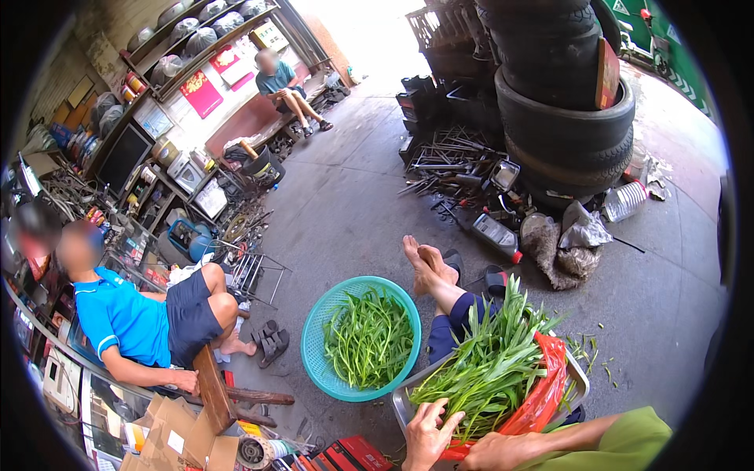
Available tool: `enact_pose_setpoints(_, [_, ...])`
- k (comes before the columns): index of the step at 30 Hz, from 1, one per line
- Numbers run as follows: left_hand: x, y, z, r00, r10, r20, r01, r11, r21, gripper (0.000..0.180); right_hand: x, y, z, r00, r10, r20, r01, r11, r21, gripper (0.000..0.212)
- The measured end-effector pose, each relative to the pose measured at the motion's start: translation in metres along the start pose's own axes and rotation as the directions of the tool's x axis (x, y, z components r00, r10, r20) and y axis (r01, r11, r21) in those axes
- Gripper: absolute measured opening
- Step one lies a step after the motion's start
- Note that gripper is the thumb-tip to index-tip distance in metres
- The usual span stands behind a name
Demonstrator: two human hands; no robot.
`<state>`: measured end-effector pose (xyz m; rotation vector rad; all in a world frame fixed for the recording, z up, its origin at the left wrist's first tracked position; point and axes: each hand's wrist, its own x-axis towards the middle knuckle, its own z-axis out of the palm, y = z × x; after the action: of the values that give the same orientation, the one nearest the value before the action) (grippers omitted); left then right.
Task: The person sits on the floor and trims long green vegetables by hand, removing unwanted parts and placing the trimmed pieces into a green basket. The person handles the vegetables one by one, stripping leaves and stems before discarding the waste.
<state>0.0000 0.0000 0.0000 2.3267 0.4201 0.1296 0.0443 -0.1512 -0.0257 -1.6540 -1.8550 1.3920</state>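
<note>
A heap of long-leaved green vegetables (491, 369) lies with a red plastic bag (550, 377) in a metal tray (580, 385) across my lap. At the stem end of the heap, my left hand (428, 436) has its fingers bent and closed on the greens. Close beside it, my right hand (499, 451) is curled at the near edge of the heap, against the red bag. Its fingertips are hidden, so what they grip does not show. Left of the tray, a turquoise plastic basket (310, 357) on the floor holds more leafy stems (369, 337).
My bare feet (430, 267) stretch ahead, near dark slippers (495, 280). A person in a blue shirt (129, 314) sits at left by a wooden bench (214, 388); another person (276, 78) sits at the back. Stacked tires (561, 125) and a plastic bottle (496, 235) stand right.
</note>
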Motion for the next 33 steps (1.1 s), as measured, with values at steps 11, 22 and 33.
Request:
enact_pose_setpoints(11, [-0.013, 0.032, -0.016, 0.951, 0.252, -0.179, -0.213, 0.954, 0.209, 0.014, -0.029, -0.040, -0.026, 0.786, 0.103, -0.610, 0.166, 0.915, 0.367, 0.028])
enact_pose_setpoints(22, [-0.016, 0.016, -0.006, 0.901, 0.161, -0.402, -0.147, 0.987, 0.066, 0.007, -0.042, -0.012, -0.013, 0.714, 0.007, -0.700, 0.175, 0.966, 0.188, 0.020])
enact_pose_setpoints(33, [-0.060, -0.001, -0.035, 0.868, -0.472, -0.152, -0.106, 0.122, -0.987, 0.011, -0.046, -0.030, 0.002, 0.721, 0.130, -0.681, 0.277, 0.846, 0.455, 0.014])
